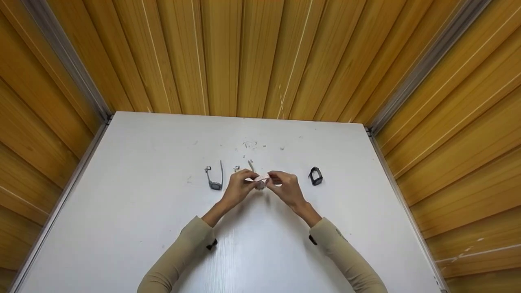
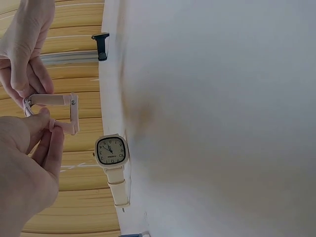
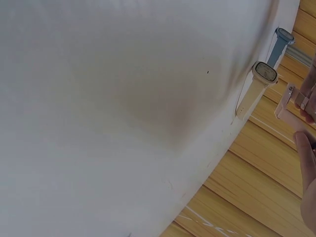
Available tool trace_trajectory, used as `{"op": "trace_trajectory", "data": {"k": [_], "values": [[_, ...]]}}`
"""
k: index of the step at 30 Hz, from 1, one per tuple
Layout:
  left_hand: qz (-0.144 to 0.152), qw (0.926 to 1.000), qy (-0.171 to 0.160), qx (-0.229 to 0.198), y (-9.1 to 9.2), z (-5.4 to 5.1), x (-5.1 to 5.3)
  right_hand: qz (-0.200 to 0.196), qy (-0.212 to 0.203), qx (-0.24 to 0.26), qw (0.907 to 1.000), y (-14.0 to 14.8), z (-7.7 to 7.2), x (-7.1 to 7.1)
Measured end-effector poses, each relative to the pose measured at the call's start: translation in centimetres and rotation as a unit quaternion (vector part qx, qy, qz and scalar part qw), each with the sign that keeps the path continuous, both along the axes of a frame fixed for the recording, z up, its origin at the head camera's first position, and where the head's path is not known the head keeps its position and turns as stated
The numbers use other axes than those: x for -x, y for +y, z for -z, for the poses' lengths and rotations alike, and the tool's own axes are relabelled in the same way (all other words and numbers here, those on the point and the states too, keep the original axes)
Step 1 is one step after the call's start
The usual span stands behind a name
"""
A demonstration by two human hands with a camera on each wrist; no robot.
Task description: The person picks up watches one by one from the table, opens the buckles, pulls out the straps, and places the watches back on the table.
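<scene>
Between my two hands is a pale pink wristwatch point(image 2: 74, 114), its strap bent into a squared loop above the table. My left hand point(image 1: 238, 188) pinches one side of the strap with thumb and fingers. The other side is pinched by my right hand point(image 1: 288, 189). Fingers hide part of the loop, and the dial cannot be made out. Just beyond the hands, a cream watch point(image 2: 111, 150) with a square dial lies on the table. A blue-grey watch point(image 1: 215, 186) lies unfastened to the left of my left hand.
A black watch point(image 1: 318, 179), its strap curved into a loop, stands to the right of my right hand. The white table point(image 1: 163, 203) carries small dark marks toward its far side. Wood-patterned panels point(image 1: 240, 61) rise behind and along both sides.
</scene>
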State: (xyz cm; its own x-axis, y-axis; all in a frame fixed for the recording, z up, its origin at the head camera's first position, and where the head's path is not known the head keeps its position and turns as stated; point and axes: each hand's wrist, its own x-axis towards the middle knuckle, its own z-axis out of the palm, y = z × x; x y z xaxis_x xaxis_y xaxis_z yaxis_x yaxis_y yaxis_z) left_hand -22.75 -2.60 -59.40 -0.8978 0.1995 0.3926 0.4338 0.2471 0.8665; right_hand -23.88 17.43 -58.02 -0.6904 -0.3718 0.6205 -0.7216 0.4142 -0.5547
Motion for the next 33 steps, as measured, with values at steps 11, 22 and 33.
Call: {"op": "trace_trajectory", "data": {"k": [11, 22, 33], "values": [[-0.011, 0.9999, 0.010, -0.003, 0.10, -0.04, 0.04, 0.024, -0.058, 0.058, 0.9963, -0.54, 0.29, 0.28], [-0.027, 0.9994, 0.014, 0.016, -0.20, 0.15, 0.17, 0.025, -0.067, 0.011, 0.9974, -0.80, 0.18, 0.20], [-0.030, 0.9993, 0.007, 0.020, -0.08, 0.54, -0.15, 0.012, -0.102, 0.017, 0.9945, -0.82, -0.12, -0.55]]}}
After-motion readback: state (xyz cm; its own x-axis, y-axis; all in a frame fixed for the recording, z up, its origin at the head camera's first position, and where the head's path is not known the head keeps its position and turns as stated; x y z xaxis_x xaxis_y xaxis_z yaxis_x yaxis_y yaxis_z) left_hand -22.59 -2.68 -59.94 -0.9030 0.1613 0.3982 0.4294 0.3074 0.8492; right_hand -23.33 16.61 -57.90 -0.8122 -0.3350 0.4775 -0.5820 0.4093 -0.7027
